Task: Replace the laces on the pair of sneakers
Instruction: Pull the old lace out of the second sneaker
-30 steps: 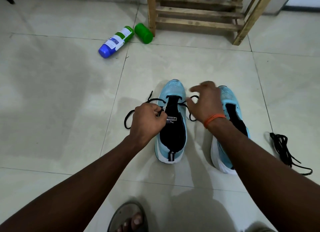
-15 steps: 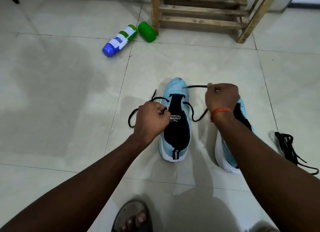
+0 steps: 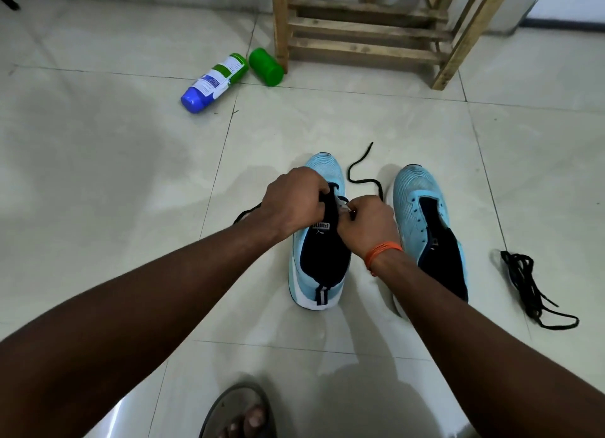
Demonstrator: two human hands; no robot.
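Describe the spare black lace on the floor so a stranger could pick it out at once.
Start at the wooden rack at the far wall and come down the tiled floor to the unlaced sneaker. Beside it, on its outer side, lies the spare black lace. Unlike the threaded lace on the other sneaker, it is a loose tangled heap touching no shoe.

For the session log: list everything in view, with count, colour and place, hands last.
part-laced sneaker: one, light blue, centre, under both hands
unlaced sneaker: one, light blue, right of it
threaded lace: one, black, in the part-laced sneaker
loose lace: one, black, floor far right
bottle: one, white-green, blue cap, lying upper left
canister: one, green, beside the bottle
rack: one, wooden, top
wrist thread: one, orange, right wrist
foot: one, dark sandal, bottom edge
left hand: fingers curled on threaded lace
right hand: fingers pinching threaded lace
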